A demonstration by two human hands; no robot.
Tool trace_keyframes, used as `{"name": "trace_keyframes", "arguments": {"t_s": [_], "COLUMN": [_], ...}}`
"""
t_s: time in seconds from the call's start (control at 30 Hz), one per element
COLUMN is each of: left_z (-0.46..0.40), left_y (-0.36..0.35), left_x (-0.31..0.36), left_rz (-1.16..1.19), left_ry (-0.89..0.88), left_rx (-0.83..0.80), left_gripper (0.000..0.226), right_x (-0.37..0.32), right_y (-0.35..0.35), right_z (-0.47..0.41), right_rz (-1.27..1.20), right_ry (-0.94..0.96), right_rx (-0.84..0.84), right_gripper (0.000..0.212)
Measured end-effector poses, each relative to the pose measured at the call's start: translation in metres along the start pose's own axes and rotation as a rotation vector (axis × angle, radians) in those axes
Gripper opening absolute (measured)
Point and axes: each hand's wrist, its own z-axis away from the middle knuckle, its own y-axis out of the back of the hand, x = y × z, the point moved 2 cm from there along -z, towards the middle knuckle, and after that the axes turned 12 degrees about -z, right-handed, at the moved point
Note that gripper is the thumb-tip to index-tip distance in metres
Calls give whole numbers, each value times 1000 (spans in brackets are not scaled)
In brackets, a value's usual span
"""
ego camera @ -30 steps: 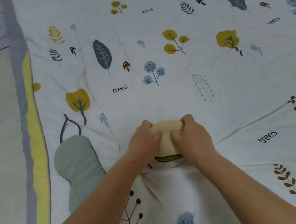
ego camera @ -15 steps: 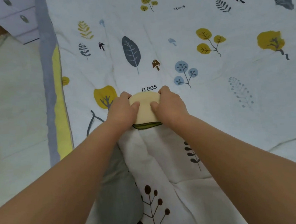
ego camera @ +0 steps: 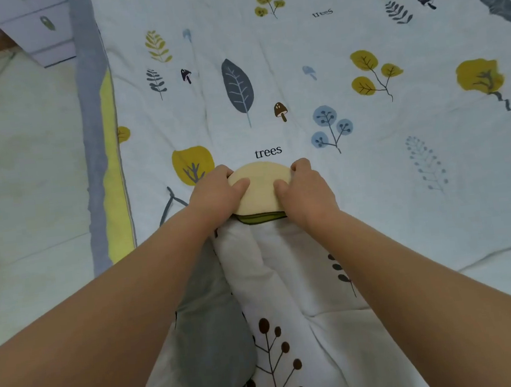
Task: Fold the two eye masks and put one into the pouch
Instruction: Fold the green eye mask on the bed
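Note:
A cream eye mask (ego camera: 261, 186), folded into a half-round with a green edge showing at its near side, lies on the printed quilt (ego camera: 370, 156). My left hand (ego camera: 216, 195) grips its left side and my right hand (ego camera: 306, 192) grips its right side, thumbs pressing on top. A grey eye mask (ego camera: 214, 339) lies flat under my left forearm, its dark strap (ego camera: 167, 205) looping out beyond my left wrist. No pouch can be made out.
The quilt has a grey and yellow border (ego camera: 104, 165) at the left, with a pale floor mat (ego camera: 22, 173) beyond it. A white drawer unit (ego camera: 38, 30) stands at the top left. A raised fold of quilt (ego camera: 275, 270) runs between my forearms.
Both hands have carried the folded cream mask away from me across the quilt, up to the "trees" print. The view shifted, so the grey mask now lies under my left forearm.

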Motion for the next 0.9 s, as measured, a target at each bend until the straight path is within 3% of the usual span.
{"name": "trace_keyframes", "arguments": {"t_s": [0.27, 0.4, 0.47, 0.67, 0.9], "left_z": [48, 84, 98, 112, 125], "left_y": [31, 27, 17, -17, -24], "left_x": [4, -5, -12, -52, -65], "left_rz": [-51, 20, -1, -580, -854], "left_ry": [-54, -181, -272, -405, -500], "left_rx": [190, 302, 264, -35, 33], "left_gripper": [38, 22, 17, 37, 34], "right_x": [0, 5, 10, 26, 40], "right_y": [7, -3, -12, -45, -76], "right_z": [55, 86, 102, 144, 160], "right_rz": [21, 126, 174, 359, 402], "right_ry": [126, 253, 309, 325, 90], "right_rx": [72, 22, -20, -250, -311], "right_gripper": [47, 38, 33, 25, 44]}}
